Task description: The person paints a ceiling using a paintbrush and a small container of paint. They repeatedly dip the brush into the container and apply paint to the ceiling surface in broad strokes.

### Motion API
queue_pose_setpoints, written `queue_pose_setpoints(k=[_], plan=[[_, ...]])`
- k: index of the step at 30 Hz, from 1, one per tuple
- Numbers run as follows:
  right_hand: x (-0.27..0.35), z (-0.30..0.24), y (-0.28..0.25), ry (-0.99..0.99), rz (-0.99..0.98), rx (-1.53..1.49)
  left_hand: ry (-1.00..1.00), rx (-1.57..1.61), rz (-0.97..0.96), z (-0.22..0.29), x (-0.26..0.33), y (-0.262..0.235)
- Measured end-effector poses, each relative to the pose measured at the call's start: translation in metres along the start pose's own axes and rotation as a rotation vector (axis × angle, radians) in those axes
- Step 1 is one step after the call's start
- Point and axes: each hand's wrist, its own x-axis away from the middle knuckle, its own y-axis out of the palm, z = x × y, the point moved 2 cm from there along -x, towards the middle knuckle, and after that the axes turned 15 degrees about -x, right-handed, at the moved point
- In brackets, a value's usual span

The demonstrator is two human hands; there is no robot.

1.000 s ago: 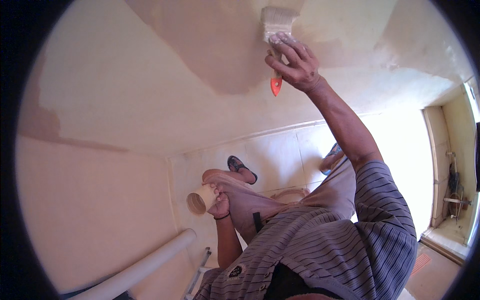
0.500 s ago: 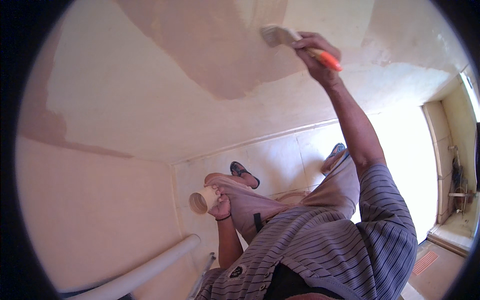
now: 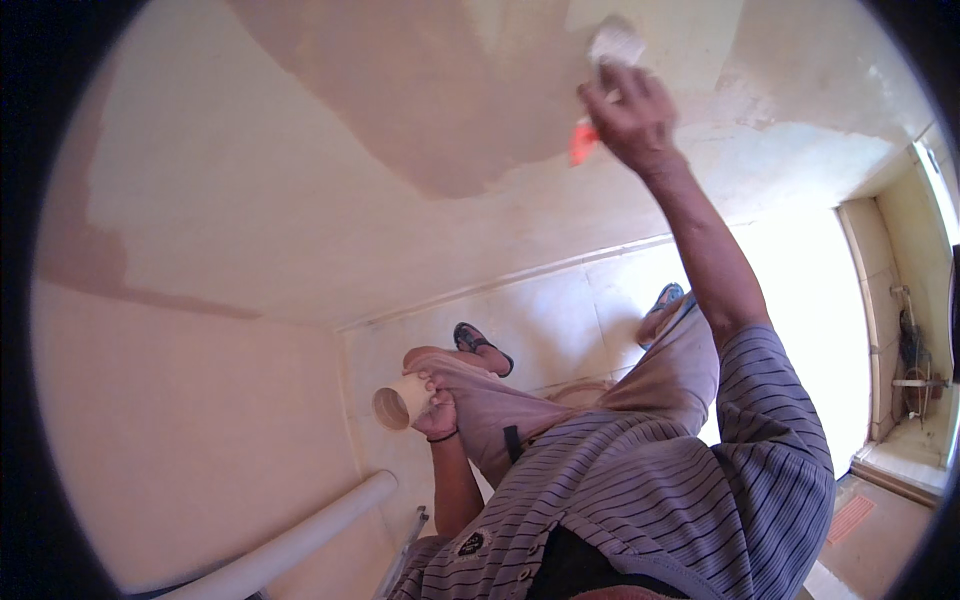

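My right hand [image 3: 638, 118] is raised to the wall, its fingers closed round a paintbrush [image 3: 617, 44] with pale, blurred bristles and an orange handle end. The bristles are at the upper wall; the blur hides whether they touch it. Beside them spreads a large pinkish-brown coated patch [image 3: 430, 110], while the surrounding wall [image 3: 230, 180] is pale cream. Low on the left, my left hand [image 3: 438, 414] grips a cream, round cup-like container [image 3: 413, 388], tilted so its ringed mouth faces left. The container's contents cannot be made out.
A thick pale pipe [image 3: 300, 535] runs along the lower left. My sandalled feet [image 3: 482, 347] stand apart on floor tiles [image 3: 545, 320]. At right are a brightly lit opening [image 3: 800, 300] and a recess holding pipe fittings [image 3: 915, 382].
My right hand has turned over, swinging the bristles right and up and the orange handle end to the left. My left hand and the container have hardly moved.
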Motion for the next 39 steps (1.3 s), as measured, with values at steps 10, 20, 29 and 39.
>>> queue_pose_setpoints(k=[10, 20, 29, 39], plan=[[0.041, -0.035, 0.012, 0.121, -0.202, -0.689, 0.003, -0.066, -0.019, 0.004, 0.003, 0.001], [0.018, 0.049, -0.011, 0.391, -0.073, -0.854, -0.001, -0.023, 0.018, 0.003, 0.003, 0.005], [0.003, 0.077, -0.036, 0.277, -0.013, -0.581, -0.004, 0.035, -0.022, 0.002, -0.002, 0.003], [0.011, 0.068, -0.041, -0.001, 0.24, -0.025, -0.016, 0.022, -0.021, 0.002, -0.008, 0.001]])
